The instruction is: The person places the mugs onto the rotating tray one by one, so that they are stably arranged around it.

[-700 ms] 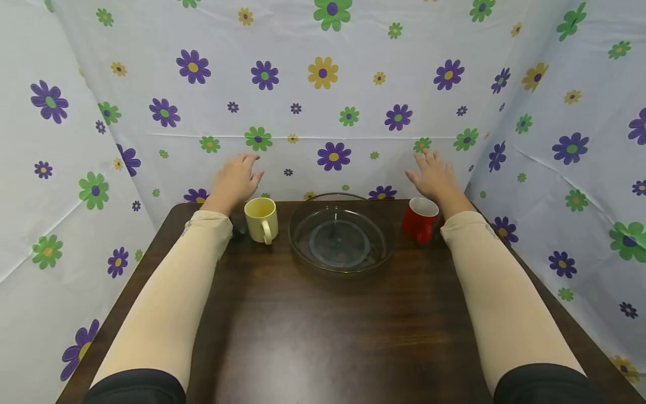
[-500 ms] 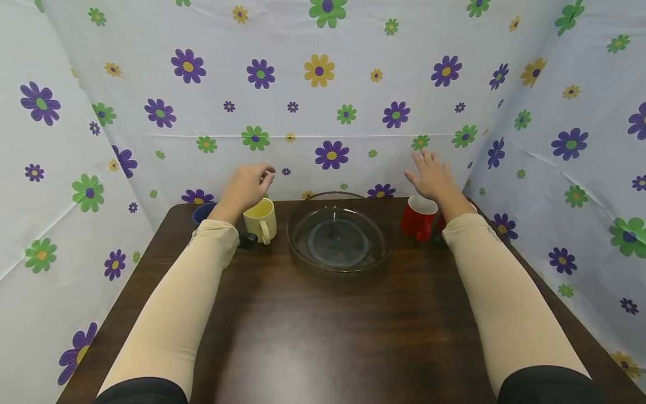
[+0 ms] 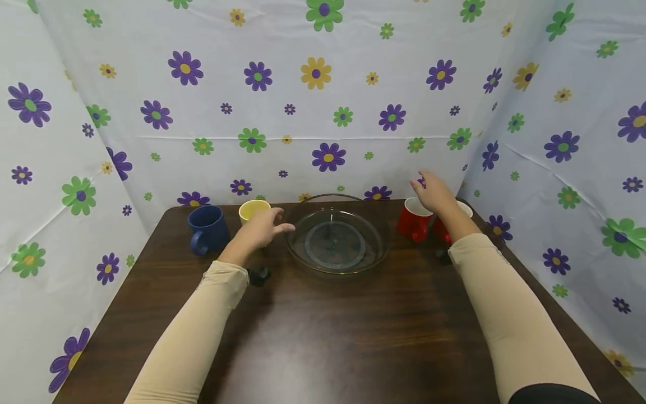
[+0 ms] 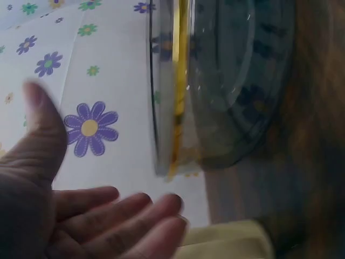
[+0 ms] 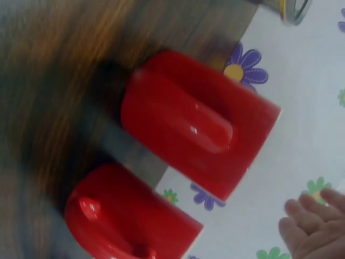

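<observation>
My left hand (image 3: 258,229), thumb and fingers spread apart, is in front of the yellow mug (image 3: 252,209) and hides its lower part. In the left wrist view the yellow mug (image 4: 226,242) shows beside the fingertips of the hand (image 4: 116,221). Just right of that hand sits a round clear glass dish (image 3: 375,247) with a gold-tinted rim. My right hand (image 3: 435,193) hovers above two red mugs, holding nothing. The nearer red mug (image 5: 178,118) and the other red mug (image 5: 126,210), partly behind the right arm, both stand upright with white insides.
A dark blue mug (image 3: 214,227) stands at the back left of the brown wooden table (image 3: 328,336). Flower-patterned cloth (image 3: 282,101) hangs close behind the table's back edge and along both sides.
My left hand has come down and right, from above the mugs to in front of the yellow one, uncovering the blue mug. The right hand has lowered slightly toward the red mugs.
</observation>
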The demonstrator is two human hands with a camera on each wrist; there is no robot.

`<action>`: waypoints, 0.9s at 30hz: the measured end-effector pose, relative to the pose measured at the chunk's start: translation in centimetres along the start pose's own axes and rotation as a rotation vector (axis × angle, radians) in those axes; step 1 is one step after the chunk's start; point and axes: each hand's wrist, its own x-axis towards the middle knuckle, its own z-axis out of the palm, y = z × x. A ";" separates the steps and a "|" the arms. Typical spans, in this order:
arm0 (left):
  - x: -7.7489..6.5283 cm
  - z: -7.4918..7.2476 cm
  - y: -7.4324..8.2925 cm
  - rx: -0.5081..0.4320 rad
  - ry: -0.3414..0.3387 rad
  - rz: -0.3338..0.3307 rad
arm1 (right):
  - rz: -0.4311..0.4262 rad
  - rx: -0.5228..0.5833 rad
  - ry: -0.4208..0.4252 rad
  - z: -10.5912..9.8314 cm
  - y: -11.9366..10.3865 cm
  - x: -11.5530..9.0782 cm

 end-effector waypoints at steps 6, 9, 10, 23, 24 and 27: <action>-0.3 2.1 -1.5 -0.038 -0.097 0.006 | 0.068 0.016 0.123 1.0 -0.2 -2.3; -0.4 2.7 -1.8 -0.047 -0.100 0.023 | 0.092 -0.035 0.249 1.6 0.0 -3.6; -0.5 2.8 -1.8 -0.053 -0.103 0.022 | 0.107 -0.055 0.291 1.8 0.1 -4.1; -0.5 4.2 -2.6 -0.050 -0.089 0.066 | 0.184 0.017 0.184 4.1 2.7 -7.0; -0.5 4.3 -2.6 -0.050 -0.090 0.065 | 0.194 0.040 0.157 4.3 2.8 -7.1; -0.5 4.4 -2.6 -0.050 -0.094 0.062 | 0.235 0.138 0.080 4.5 3.2 -7.4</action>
